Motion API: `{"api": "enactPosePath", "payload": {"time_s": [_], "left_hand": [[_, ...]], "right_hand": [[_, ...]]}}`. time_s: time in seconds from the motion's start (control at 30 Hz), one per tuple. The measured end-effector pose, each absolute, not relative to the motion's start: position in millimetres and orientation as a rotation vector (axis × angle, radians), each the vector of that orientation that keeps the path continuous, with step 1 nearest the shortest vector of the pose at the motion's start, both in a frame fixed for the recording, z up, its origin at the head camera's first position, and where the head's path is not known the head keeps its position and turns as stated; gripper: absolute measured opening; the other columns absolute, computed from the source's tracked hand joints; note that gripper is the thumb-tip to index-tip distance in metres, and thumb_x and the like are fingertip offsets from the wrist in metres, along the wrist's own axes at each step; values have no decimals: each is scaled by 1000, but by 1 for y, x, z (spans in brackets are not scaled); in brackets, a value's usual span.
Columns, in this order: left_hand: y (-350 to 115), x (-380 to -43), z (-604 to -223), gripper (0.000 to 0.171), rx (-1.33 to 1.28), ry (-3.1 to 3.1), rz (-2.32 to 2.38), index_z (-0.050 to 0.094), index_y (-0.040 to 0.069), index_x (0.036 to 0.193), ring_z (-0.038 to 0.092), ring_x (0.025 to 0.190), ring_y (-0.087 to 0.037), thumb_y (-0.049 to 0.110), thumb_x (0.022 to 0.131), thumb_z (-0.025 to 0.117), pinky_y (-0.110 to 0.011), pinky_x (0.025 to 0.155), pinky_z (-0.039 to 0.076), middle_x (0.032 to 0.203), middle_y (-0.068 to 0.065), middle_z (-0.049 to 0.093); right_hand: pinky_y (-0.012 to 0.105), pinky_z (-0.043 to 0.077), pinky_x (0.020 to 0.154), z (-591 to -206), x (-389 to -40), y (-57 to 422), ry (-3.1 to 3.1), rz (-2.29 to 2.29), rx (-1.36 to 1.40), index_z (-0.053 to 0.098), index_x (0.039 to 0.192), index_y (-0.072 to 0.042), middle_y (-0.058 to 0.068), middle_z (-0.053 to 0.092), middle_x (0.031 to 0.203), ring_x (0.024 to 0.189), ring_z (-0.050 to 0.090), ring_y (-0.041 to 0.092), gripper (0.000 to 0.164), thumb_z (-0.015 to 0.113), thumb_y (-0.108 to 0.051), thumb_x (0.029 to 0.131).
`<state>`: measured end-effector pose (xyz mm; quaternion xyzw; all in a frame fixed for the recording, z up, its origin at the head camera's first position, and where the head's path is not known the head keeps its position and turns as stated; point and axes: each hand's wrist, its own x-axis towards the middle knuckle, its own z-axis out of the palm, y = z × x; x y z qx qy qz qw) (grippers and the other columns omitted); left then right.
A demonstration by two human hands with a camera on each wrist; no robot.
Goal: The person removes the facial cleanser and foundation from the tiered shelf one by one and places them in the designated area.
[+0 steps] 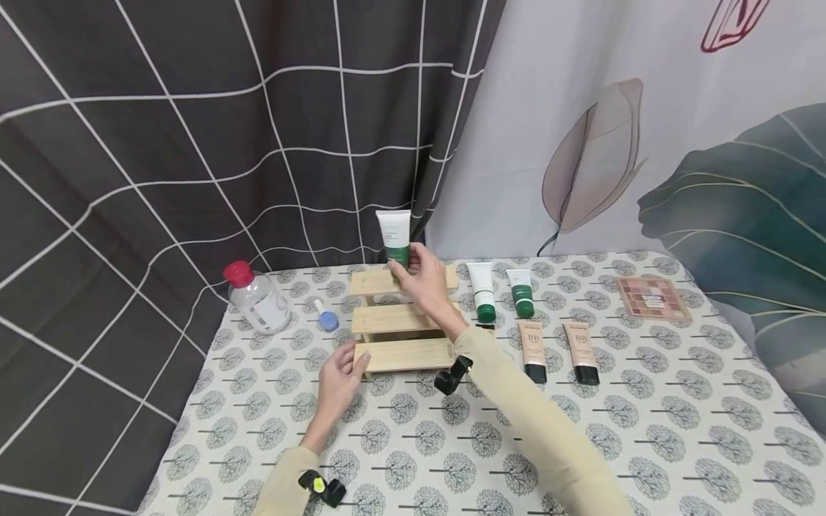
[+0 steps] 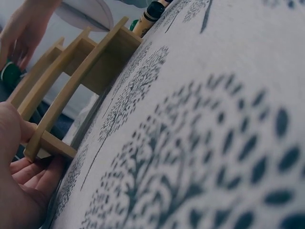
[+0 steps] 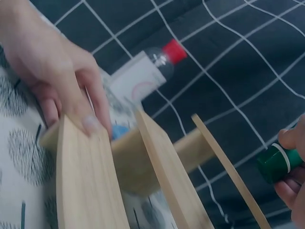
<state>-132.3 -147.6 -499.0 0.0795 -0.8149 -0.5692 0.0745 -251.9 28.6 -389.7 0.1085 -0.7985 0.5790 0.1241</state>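
A wooden three-step rack [image 1: 405, 356] stands on the cloth-covered table. My left hand [image 1: 340, 380] grips the left end of its lowest step, thumb on the front board in the right wrist view. Over the top step, my right hand [image 1: 427, 283] holds a white and green squeeze tube [image 1: 395, 231] upright by its green lower part, white end up. In the right wrist view the tube's green cap [image 3: 274, 163] is close to the top board. Right of the rack lie two more white and green tubes, one larger [image 1: 482, 287] and one smaller [image 1: 520, 292].
Two BB cream tubes [image 1: 532, 350] with black caps lie at the right, below a palette [image 1: 653, 298]. A clear bottle with a red cap [image 1: 258, 299] and a small blue and white item [image 1: 327, 317] sit left of the rack. Dark checked curtain [image 1: 193, 143] hangs behind.
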Motion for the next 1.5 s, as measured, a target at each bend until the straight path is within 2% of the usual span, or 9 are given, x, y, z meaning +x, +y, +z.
{"api": "enactPosePath", "payload": {"time_s": [0.37,0.63,0.77,1.07,1.5], "left_hand": [[-151,-130,-503,46,258,-2463,-1688,56,-3,137,69,116,-40,17,97,68,-36,97,60,127,-27,67],[-151,-130,-504,46,258,-2454,-1720,56,-3,137,69,115,-39,16,97,69,-34,96,61,128,-27,67],[-151,-131,-504,47,255,-2460,-1711,56,-2,137,69,114,-39,17,97,69,-34,95,61,127,-27,67],[-152,-133,-502,48,228,-2465,-1713,55,-3,137,69,115,-40,18,97,69,-33,95,62,127,-27,67],[-150,-133,-501,48,230,-2452,-1735,55,-3,138,69,116,-40,18,97,69,-33,95,61,128,-28,66]], "right_hand": [[40,63,97,-398,-256,71,-2344,1625,254,62,121,5,24,72,113,104,72,35,35,73,-11,93],[47,57,104,-404,-255,106,-2351,1647,154,56,129,4,25,68,120,112,67,39,44,73,-15,93],[48,57,105,-406,-253,123,-2343,1623,110,51,131,5,27,67,123,114,66,40,48,73,-13,93],[46,57,105,-406,-250,156,-2323,1574,39,52,130,6,27,66,122,115,66,40,46,73,-12,93],[50,56,106,-420,-244,201,-2350,1442,-72,49,136,7,30,63,127,116,65,43,49,68,-14,96]]}}
